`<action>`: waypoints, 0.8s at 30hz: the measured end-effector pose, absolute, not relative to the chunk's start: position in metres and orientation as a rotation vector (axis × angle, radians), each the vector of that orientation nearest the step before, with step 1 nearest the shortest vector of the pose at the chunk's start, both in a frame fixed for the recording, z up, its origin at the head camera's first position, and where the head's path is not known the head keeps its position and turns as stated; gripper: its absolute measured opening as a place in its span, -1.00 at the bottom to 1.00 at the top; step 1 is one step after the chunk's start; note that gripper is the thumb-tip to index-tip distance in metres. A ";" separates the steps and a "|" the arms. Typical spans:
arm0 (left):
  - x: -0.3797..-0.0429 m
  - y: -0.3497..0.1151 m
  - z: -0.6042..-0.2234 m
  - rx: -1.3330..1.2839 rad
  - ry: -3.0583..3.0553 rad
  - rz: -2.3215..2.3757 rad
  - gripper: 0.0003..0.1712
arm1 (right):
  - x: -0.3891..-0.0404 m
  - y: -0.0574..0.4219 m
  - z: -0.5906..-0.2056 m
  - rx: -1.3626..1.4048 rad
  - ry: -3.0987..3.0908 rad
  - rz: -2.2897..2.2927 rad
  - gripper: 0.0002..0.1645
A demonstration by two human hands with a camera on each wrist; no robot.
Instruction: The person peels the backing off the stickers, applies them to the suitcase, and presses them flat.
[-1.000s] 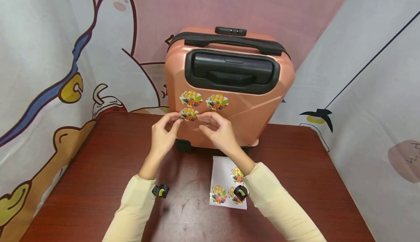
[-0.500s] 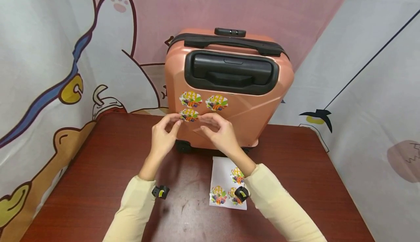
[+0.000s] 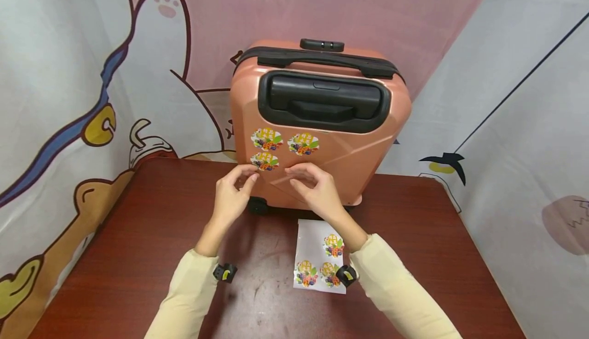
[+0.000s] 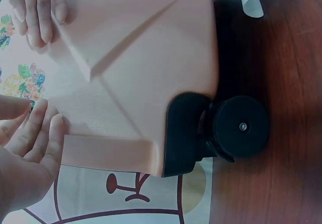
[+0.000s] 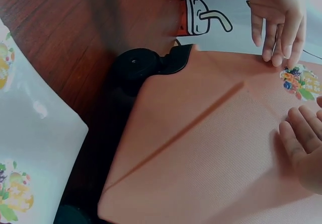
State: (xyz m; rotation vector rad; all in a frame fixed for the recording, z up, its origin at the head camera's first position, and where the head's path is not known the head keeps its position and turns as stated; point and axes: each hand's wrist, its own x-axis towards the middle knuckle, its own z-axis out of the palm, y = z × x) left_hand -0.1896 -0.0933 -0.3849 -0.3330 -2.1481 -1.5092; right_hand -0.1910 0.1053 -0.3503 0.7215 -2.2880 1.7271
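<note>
Before you a smooth, wood-grained tabletop with a glossy sheen, near its far edge a suitcase of hard-looking plastic, satin-smooth above, finely textured lower down, smooth black plastic handle, shiny paper sheet, your matt cloth sleeves

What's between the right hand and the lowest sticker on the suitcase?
In the head view, only a bare strip of suitcase separates the right hand from the lowest sticker.

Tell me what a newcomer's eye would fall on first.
Probably the large pink suitcase, standing on the reddish-brown table. Next, three colourful fruit stickers on the left of its front, with the left hand and right hand close to the lowest. Nearer the viewer, a white sheet on the table shows three more.
</note>
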 end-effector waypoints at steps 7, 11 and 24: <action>-0.188 -0.090 -0.393 -0.340 -2.183 -1.554 -0.87 | -0.190 0.115 -0.357 0.674 -2.326 1.734 -0.82; -0.186 -0.088 -0.399 -0.340 -2.213 -1.570 -0.86 | -0.188 0.122 -0.363 0.632 -2.372 1.730 -0.84; -0.178 -0.078 -0.418 -0.380 -2.289 -1.634 -0.84 | -0.180 0.146 -0.393 0.491 -2.501 1.727 -0.83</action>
